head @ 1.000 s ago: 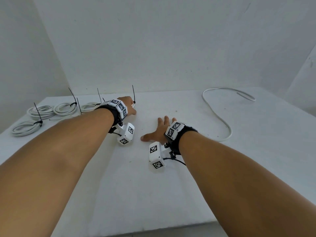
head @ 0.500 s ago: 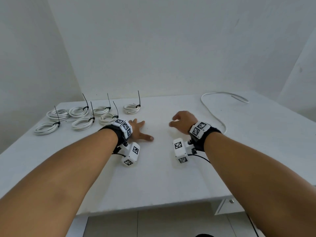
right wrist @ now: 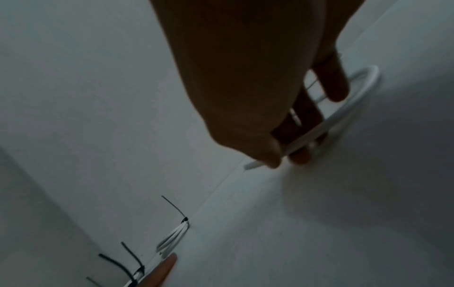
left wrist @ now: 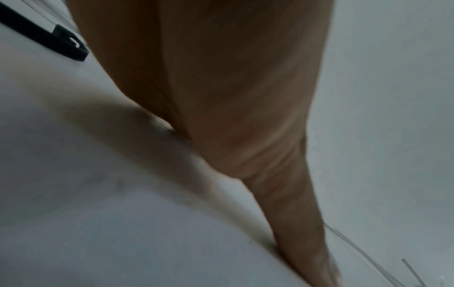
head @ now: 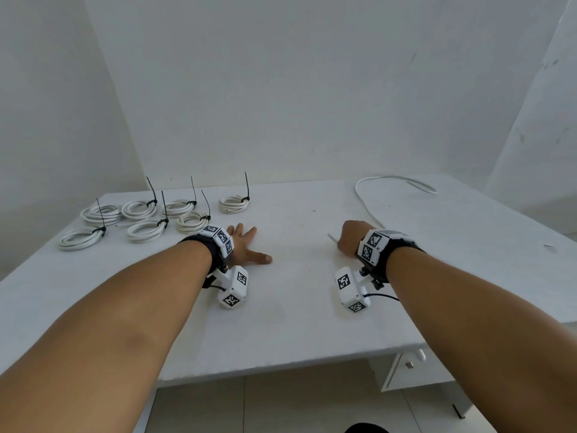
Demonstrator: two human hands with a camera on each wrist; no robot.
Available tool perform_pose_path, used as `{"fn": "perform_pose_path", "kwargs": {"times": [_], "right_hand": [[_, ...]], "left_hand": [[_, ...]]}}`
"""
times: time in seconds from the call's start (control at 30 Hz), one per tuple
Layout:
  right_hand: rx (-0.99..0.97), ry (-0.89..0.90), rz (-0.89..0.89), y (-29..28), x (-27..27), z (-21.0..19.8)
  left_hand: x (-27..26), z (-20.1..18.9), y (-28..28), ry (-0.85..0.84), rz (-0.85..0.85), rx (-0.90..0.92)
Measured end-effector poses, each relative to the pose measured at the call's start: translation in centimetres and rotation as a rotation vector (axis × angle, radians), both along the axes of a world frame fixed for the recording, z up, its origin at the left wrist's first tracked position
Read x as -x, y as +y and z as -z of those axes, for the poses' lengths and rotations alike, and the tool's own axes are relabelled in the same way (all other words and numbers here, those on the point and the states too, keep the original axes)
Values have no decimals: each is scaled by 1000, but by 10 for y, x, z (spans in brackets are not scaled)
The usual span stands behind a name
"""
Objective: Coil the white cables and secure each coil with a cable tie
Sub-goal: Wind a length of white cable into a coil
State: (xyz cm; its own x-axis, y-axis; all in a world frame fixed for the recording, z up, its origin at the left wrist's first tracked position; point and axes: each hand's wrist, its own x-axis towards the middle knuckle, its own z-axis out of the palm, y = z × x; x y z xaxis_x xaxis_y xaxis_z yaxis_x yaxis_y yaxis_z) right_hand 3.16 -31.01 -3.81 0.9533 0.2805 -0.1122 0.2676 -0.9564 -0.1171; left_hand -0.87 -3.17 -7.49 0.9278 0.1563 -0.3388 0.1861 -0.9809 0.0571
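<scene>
A loose white cable (head: pixel 363 200) runs from the back right of the white table (head: pixel 281 323) to my right hand (head: pixel 346 238). That hand grips the cable near its end, and the tip (head: pixel 331 236) pokes out to the left. In the right wrist view, thumb and fingers pinch the cable (right wrist: pixel 319 130). My left hand (head: pixel 248 243) lies flat and empty on the table, fingers spread. Several white coils (head: pixel 139 209) tied with black cable ties (head: pixel 151 189) lie at the back left; the nearest coil (head: pixel 192 220) is just behind my left wrist.
Walls close off the table at the back, left and right. A small scrap (head: pixel 549 245) lies near the right edge. Under the front right corner is a drawer with a knob (head: pixel 409 365). The front edge (head: pixel 281 368) drops to a tiled floor.
My left hand has let go of the tied coil, pulled back and flattened on the table. My right hand, flat before, moved right and closed on the loose cable's end.
</scene>
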Motion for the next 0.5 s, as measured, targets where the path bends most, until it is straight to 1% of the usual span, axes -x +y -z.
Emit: {"fn": "perform_pose_path", "kwargs": {"times": [0.1,0.17,0.23,0.27,0.3,0.33,0.4,0.43,0.5], "right_hand": [[-129,74,-177,14,9,-2],[-238,68,-288,18,15,-4],[-267,41,-373,23,19,-8],[-258,30,-402,26,19,-10],[-248,24,-425,29,19,-13],[-237,20,-443,32,19,-17],[-219,-2,-478,39,20,-24],[-211,-12,-495,44,21,-28],[-187,-23,-525,53,23,-36]], "left_hand": [[4,2,1,-5,-18,16],[6,2,-2,1,-23,8],[9,-6,-7,2,-35,10],[11,-12,-8,1,-51,44],[14,-19,-9,-16,-71,134],[17,-26,-8,-41,-55,236],[27,-39,-12,-97,36,416],[32,-43,-16,-96,72,507],[44,-48,-28,-117,105,708]]}}
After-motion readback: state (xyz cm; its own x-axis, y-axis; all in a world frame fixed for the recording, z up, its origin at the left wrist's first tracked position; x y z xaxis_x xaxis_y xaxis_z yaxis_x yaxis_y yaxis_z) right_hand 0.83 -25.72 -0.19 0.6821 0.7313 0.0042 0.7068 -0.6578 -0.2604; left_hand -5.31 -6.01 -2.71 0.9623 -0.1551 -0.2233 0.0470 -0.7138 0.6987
